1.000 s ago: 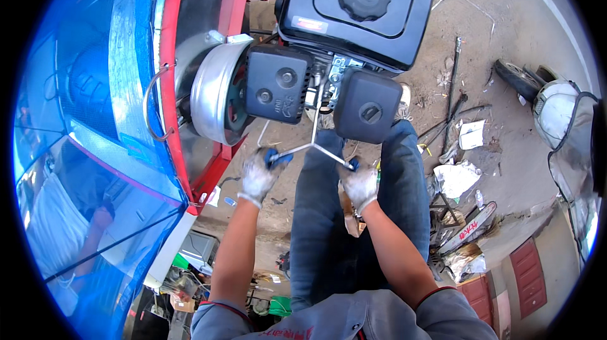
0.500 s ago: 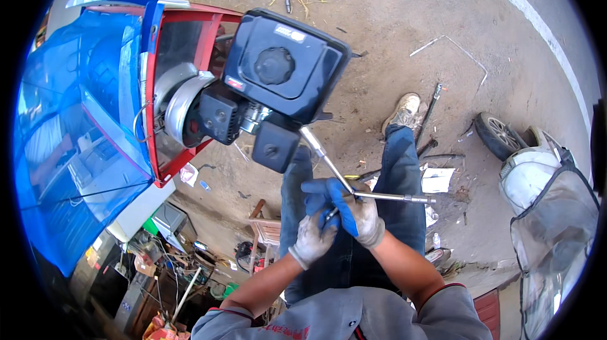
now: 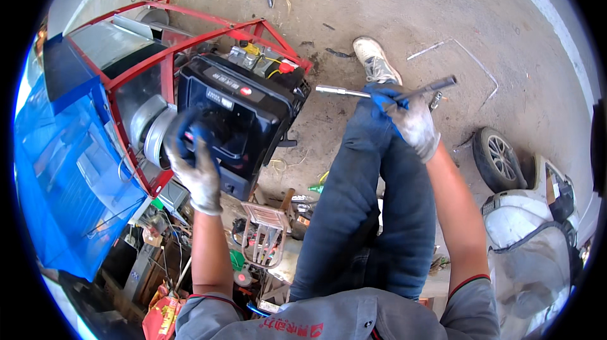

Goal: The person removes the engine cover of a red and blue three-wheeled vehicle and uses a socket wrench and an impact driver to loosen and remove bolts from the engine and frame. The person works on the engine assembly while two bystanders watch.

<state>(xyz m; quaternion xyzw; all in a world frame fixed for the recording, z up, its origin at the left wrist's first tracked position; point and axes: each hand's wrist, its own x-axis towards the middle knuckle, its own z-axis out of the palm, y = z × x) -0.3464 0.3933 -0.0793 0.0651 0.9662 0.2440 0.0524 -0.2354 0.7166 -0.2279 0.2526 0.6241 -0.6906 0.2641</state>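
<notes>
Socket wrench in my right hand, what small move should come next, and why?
Perhaps steady the black engine with your left hand: that hand overlaps it in view and shows no tool, while your right hand grips the socket wrench, silver end toward the engine.

The engine is black (image 3: 250, 131), with a white label and a red badge on top. Left of the engine, a red frame (image 3: 167, 80) edges a silver pulley (image 3: 158, 141) and a bright blue sheet (image 3: 82, 182). Over the engine, the left hand (image 3: 197, 172) wears a greyish-white glove; its blurred fingers look dark blue. Right of the engine, the right hand (image 3: 414, 122) is gloved in greyish white with blue fingers, against a silver wrench (image 3: 341, 91) with one darker grey arm. Below that, the jeans (image 3: 341, 194) are faded dark blue.
</notes>
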